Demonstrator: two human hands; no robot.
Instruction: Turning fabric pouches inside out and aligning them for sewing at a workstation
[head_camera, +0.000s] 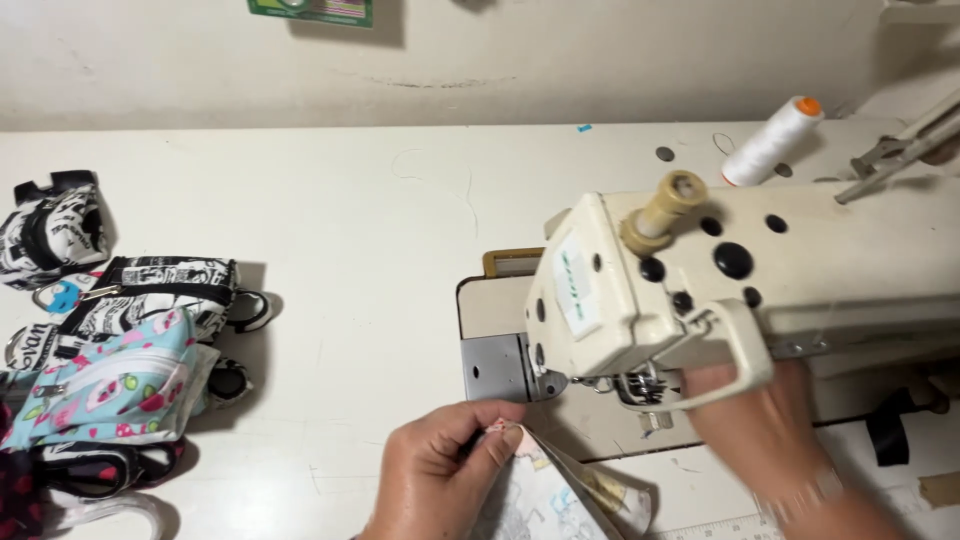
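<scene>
I see my left hand (445, 470) pinching the corner of a printed fabric piece (550, 495) just in front of the sewing machine (700, 290). My right hand (770, 425) is blurred, half hidden under the machine head; can't tell its grip. Fabric runs off the bottom edge.

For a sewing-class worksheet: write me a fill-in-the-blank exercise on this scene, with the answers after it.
1. The left hand pinches a printed fabric piece in front of the sewing ____.
2. The white thread spool has an ____ cap.
3. The right hand reaches under the machine's ____.
4. The finished pouches are piled at the table's ____ edge.

Answers: machine; orange; head; left
</scene>
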